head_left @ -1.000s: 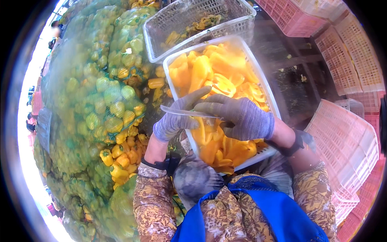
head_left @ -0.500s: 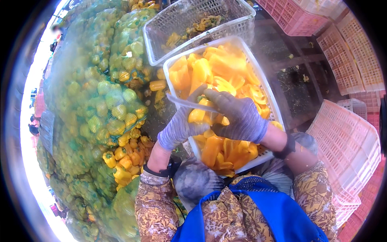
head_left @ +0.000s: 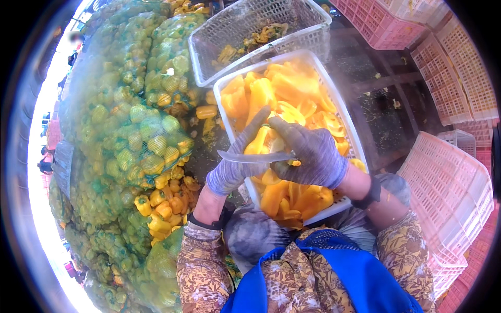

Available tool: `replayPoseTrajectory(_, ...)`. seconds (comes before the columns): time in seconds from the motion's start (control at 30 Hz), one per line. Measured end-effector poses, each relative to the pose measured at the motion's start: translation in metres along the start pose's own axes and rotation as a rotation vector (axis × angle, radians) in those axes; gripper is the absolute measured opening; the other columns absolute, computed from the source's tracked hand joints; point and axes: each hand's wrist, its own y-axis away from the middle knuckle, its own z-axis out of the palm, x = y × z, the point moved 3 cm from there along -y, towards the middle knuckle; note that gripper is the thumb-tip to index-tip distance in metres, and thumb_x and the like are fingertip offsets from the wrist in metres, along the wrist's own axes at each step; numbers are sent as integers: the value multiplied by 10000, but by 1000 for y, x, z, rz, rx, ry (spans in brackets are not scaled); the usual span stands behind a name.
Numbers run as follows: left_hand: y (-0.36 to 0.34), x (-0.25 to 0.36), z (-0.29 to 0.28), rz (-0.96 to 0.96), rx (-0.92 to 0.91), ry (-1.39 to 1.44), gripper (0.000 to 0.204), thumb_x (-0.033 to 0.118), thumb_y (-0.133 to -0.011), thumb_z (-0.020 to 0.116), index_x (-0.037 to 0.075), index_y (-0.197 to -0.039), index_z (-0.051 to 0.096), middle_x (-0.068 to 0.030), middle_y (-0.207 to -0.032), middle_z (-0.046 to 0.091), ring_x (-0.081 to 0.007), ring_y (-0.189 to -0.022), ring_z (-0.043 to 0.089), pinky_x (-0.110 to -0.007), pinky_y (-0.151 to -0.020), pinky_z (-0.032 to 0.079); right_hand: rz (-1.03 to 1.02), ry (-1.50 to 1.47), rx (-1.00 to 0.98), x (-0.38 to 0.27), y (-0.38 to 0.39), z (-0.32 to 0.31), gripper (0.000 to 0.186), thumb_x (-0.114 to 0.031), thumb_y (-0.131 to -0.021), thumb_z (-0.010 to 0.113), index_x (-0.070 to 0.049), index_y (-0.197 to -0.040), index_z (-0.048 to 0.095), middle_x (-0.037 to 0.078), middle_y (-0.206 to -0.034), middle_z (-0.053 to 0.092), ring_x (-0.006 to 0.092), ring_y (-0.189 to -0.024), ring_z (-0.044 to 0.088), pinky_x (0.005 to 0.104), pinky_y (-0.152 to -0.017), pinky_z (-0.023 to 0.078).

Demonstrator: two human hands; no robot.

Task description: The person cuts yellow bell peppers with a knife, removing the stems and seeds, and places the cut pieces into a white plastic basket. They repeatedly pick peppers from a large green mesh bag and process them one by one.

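My gloved left hand (head_left: pixel 234 166) grips a yellow pepper (head_left: pixel 256 142) above a white crate (head_left: pixel 338 96) filled with yellow pepper pieces (head_left: pixel 290 81). Close against it, my gloved right hand (head_left: pixel 309 155) is closed on a knife (head_left: pixel 249 156), whose long curved blade points left across the lower part of the pepper. The fingertips of both hands nearly meet at the top of the pepper, and some fingers are hidden behind the blade and pepper.
Green mesh sacks of peppers (head_left: pixel 120 135) are piled at left, beside loose yellow peppers (head_left: pixel 162 208). A second crate (head_left: pixel 308 39) with scraps stands behind. Pink crates (head_left: pixel 443 193) are stacked along the right. Small distant figures show at the far left edge.
A pepper now shows between my hands where it was hidden a second ago. The blade has dropped since half a second ago, from slanting across the pepper's top to lying level lower down.
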Motion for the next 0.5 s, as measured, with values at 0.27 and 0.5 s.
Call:
replayPoseTrajectory(0.27,-3,-2,13,-103,68,194,870,209,-763,757,54,-1460,260,-108,-1293,519,-210,-1122,567,-301,-993,419,52,83,-246,3,-17,-17,672,-266,-662,743,-59,-1244,480,137,-862,600,327,-670,629,422,-550,507)
replayPoseTrajectory(0.5,-9,-24,7,-221,193,44,836,225,-762,768,46,-1438,309,-93,-1343,491,-165,-1203,494,-313,-1029,399,-9,318,-108,14,-11,-6,710,-260,-657,755,-8,-1250,458,132,-883,590,274,-629,627,396,-518,502)
